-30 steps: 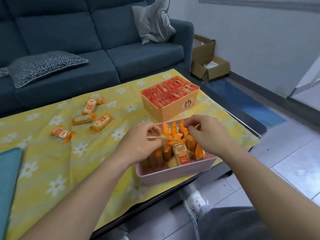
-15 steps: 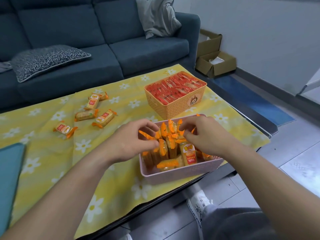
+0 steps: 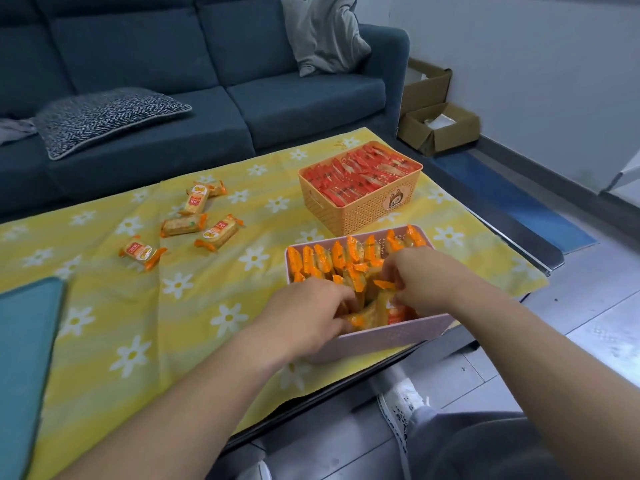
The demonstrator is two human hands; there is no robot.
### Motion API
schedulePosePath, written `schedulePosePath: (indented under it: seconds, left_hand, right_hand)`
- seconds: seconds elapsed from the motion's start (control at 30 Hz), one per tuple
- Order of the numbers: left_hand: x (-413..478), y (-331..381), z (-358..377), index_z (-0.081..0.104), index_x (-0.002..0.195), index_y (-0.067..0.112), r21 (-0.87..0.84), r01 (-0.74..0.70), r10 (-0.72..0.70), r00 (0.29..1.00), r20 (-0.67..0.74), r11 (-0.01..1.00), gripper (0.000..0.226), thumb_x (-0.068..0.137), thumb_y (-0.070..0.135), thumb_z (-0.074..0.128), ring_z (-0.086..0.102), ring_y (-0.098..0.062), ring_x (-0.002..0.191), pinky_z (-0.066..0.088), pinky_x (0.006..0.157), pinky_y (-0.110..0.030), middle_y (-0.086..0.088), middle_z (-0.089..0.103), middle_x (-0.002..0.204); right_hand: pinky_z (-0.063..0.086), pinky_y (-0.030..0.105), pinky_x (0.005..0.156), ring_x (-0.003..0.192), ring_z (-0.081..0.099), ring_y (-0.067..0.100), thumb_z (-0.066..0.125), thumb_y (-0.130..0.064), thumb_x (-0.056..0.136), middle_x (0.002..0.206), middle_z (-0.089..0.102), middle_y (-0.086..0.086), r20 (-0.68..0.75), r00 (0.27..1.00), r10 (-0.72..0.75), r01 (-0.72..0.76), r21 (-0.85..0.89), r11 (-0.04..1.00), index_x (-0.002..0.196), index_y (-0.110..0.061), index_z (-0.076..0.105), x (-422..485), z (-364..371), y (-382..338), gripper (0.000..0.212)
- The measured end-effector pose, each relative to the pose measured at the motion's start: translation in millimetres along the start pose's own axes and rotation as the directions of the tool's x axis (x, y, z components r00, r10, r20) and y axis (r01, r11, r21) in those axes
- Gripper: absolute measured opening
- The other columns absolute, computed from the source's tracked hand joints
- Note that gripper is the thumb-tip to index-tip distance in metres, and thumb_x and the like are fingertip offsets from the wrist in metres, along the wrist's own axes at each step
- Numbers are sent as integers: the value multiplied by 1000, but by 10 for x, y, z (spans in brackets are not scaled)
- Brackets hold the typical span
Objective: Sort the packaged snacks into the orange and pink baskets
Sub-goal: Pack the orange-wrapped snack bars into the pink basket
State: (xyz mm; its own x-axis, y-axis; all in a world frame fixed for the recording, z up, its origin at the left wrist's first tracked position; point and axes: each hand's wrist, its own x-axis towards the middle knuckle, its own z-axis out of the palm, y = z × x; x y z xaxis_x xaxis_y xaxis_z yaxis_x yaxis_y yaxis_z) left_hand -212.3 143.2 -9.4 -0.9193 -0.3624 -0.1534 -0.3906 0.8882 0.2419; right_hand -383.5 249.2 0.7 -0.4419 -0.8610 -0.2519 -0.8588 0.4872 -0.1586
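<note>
You have two baskets and five loose packets (image 3: 217, 233) in front of you. The loose ones are orange-wrapped and lie scattered on the yellow flowered cloth (image 3: 207, 306), left of centre and well apart from both baskets. The orange basket (image 3: 360, 211), right of centre, is packed full of red packets (image 3: 360, 178). Just below it, the pink basket (image 3: 391, 336) holds rows of orange packets (image 3: 349, 254) standing on edge.

Both your hands are inside the pink basket. Your right hand (image 3: 426, 282) is curled over the middle rows, with its thumb and fingers pinching the orange end of one packet (image 3: 384, 284). Your left hand (image 3: 308, 317) is at the basket's near left corner. Its fingers bend down among the packets there with the tips buried, so you cannot tell whether they grip one.
</note>
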Motion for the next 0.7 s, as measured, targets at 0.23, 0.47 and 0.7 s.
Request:
schedulePosePath:
  seconds: [0.23,0.47,0.7]
  left_hand:
    - [-119,-407,-432,73,86,40,-294,39,-67,994,-83,955,23,93,18,68,55,8,72,39,64,-8,17,67,90]
    - [-126,-474,-425,65,76,37,-177,-31,26,999,-30,984,34,96,9,62,52,-2,89,35,74,-13,15,56,93]
    - [-124,-460,-407,68,71,33,-133,-36,33,999,-20,991,37,93,4,64,54,-9,90,43,80,-21,6,52,99]
  right_hand:
    - [39,15,67,87,54,10,73,-22,87,104,57,-7,-83,986,-144,154,130,980,104,-25,63,-27,-160,153,20]
    - [42,12,56,69,63,-1,58,-5,96,91,61,-18,-75,976,-204,217,381,899,103,-24,60,-99,-206,77,21]
    - [55,39,72,78,69,17,56,-2,95,93,65,-11,-23,947,-320,303,398,866,93,-29,64,-105,-168,-61,28]
